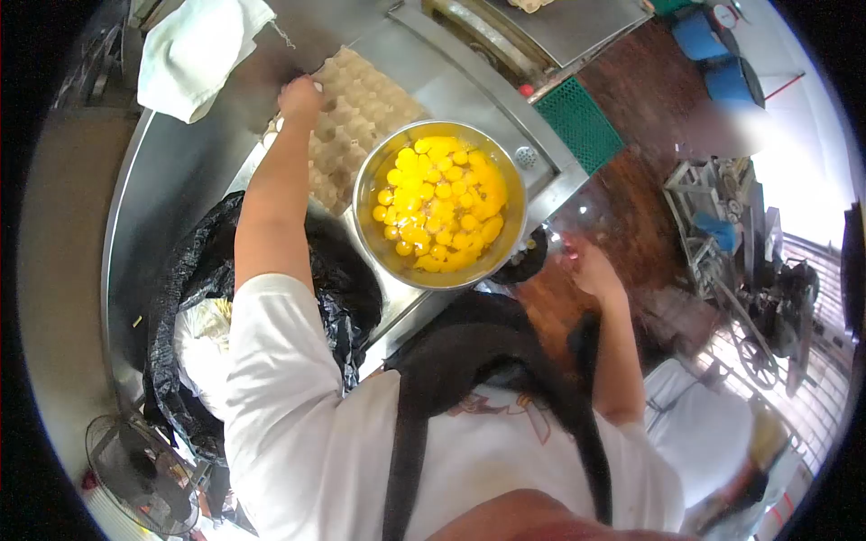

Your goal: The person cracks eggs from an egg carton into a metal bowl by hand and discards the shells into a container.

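A large steel bowl (363, 236) holds many cracked eggs, with whole yellow yolks (433, 194) in clear white. My left hand (300, 101) reaches over the far left edge of a cardboard egg tray (356, 113). Its fingers are curled round an egg (317, 87), of which only a small white part shows. Another white egg (270, 139) lies beside my wrist. To the right of the bowl, my right hand (588, 270) hangs beyond the counter edge, near a dark container (525, 261) with pale bits in it. Its fingertips are blurred, so what they hold is unclear.
A black plastic bag (203, 261) sits under my left arm. White cloth (203, 59) lies at the upper left. On the metal counter (388, 41) is a round drain (526, 157), with a green mat (579, 124) beyond. Another person (699, 424) is at the lower right.
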{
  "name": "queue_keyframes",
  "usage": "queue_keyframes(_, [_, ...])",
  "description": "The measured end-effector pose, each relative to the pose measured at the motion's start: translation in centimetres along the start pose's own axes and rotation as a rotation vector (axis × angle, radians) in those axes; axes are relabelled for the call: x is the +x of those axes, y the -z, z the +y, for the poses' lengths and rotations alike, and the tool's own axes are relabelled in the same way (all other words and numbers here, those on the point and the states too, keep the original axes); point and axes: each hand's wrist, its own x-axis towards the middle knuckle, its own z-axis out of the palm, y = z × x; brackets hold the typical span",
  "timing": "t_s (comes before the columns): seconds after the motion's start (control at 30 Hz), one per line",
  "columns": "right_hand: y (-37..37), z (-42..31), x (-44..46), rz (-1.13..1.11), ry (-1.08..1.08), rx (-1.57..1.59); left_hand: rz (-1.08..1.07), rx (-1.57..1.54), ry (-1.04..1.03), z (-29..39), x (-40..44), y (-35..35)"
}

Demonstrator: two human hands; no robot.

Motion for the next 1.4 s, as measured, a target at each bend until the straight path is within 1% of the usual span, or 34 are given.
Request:
queue_keyframes(0.1, [0.0,0.4,0.4,0.006,0.040,0.042,0.040,-0.084,-0.015,-0.1,-0.1,0.1])
queue_keyframes(0.17, [1.0,-1.2,0.7,0.009,0.098,0.052,0.185,-0.306,-0.051,1.0,-1.3,1.4])
queue_keyframes(0.2, [1.3,-2.5,1.0,0.070,0.115,0.137,0.256,-0.418,-0.068,1.8,-2.4,2.4])
queue_keyframes(0.27, [1.5,-6.0,2.1,0.198,0.151,0.300,0.069,-0.940,-0.004,7.5,-7.5,6.8])
queue_keyframes(0.33, [1.2,-9.4,3.4,0.332,0.319,0.456,-0.177,-1.390,-0.254,12.5,-12.8,5.0])
queue_keyframes(0.37, [0.9,-10.8,3.9,0.361,0.395,0.459,-0.332,-1.349,-0.348,14.9,-16.8,6.0])
queue_keyframes(0.4, [0.6,-11.9,4.3,0.386,0.469,0.458,-0.637,-1.445,-0.267,17.6,-20.4,8.8])
queue_keyframes(0.43, [0.8,-12.3,4.5,0.404,0.546,0.455,-0.778,-1.442,-0.286,19.5,-22.8,8.9])
queue_keyframes(0.47, [1.0,-11.8,4.9,0.377,0.562,0.363,-0.873,-1.434,-0.281,21.2,-24.5,8.2])
queue_keyframes(0.53, [0.8,-10.4,5.7,0.312,0.582,0.188,-0.863,-1.576,-0.209,23.3,-26.3,8.2])
queue_keyframes(0.57, [0.9,-9.9,5.6,0.293,0.519,0.260,-0.865,-1.645,-0.162,23.6,-27.5,8.0])
queue_keyframes(0.6, [1.2,-9.3,5.4,0.273,0.454,0.330,-0.886,-1.630,-0.151,23.7,-27.9,7.5])
queue_keyframes(0.63, [1.4,-8.9,5.4,0.253,0.389,0.397,-0.849,-1.639,-0.114,23.7,-28.5,7.8])
queue_keyframes(0.67, [1.0,-8.1,5.9,0.304,0.364,0.464,-0.808,-1.646,-0.078,23.6,-29.0,8.2])
queue_keyframes(0.7, [0.3,-6.6,7.1,0.431,0.411,0.357,-0.763,-1.649,-0.046,23.4,-29.5,8.7])
queue_keyframes(0.73, [-0.6,-4.8,8.6,0.559,0.460,0.250,-0.684,-1.654,-0.093,22.8,-30.0,8.7])
queue_keyframes(0.77, [-1.1,-3.7,9.6,0.687,0.511,0.142,-0.648,-1.620,-0.096,22.4,-30.5,8.3])
queue_keyframes(0.8, [-1.3,-3.4,10.1,0.712,0.530,0.041,-0.612,-1.586,-0.098,22.0,-31.0,7.5])
queue_keyframes(0.83, [-1.8,-2.7,10.8,0.663,0.550,-0.085,-0.579,-1.550,-0.101,21.7,-31.5,7.3])
queue_keyframes(0.9, [-2.9,-1.2,11.8,0.559,0.581,-0.333,-0.583,-1.549,-0.062,21.2,-32.9,7.2])
queue_keyframes(1.0, [-4.2,0.4,12.0,0.453,0.502,-0.465,-0.554,-1.563,-0.011,20.3,-34.4,7.8])
queue_keyframes(1.1, [-3.7,0.6,12.5,0.537,0.536,-0.185,-0.518,-1.584,0.015,19.1,-34.6,7.4])
queue_keyframes(1.13, [-3.0,-0.4,12.0,0.530,0.492,-0.111,-0.507,-1.591,0.013,18.9,-34.4,7.4])
queue_keyframes(1.2, [-1.2,-2.9,10.5,0.509,0.404,0.038,-0.462,-1.531,-0.081,18.8,-34.3,8.0])
queue_keyframes(1.23, [-0.3,-4.5,9.5,0.320,0.332,0.326,-0.439,-1.498,-0.126,18.7,-34.2,8.6])
queue_keyframes(1.3, [1.5,-8.4,6.9,-0.082,0.162,0.883,-0.461,-1.505,-0.193,19.0,-34.2,10.7])
queue_keyframes(1.33, [2.2,-10.5,5.4,-0.119,0.170,0.832,-0.473,-1.509,-0.227,19.0,-34.2,11.5])
queue_keyframes(1.4, [2.0,-12.3,4.3,-0.131,0.209,0.743,-0.562,-1.419,-0.218,18.7,-33.6,11.8])
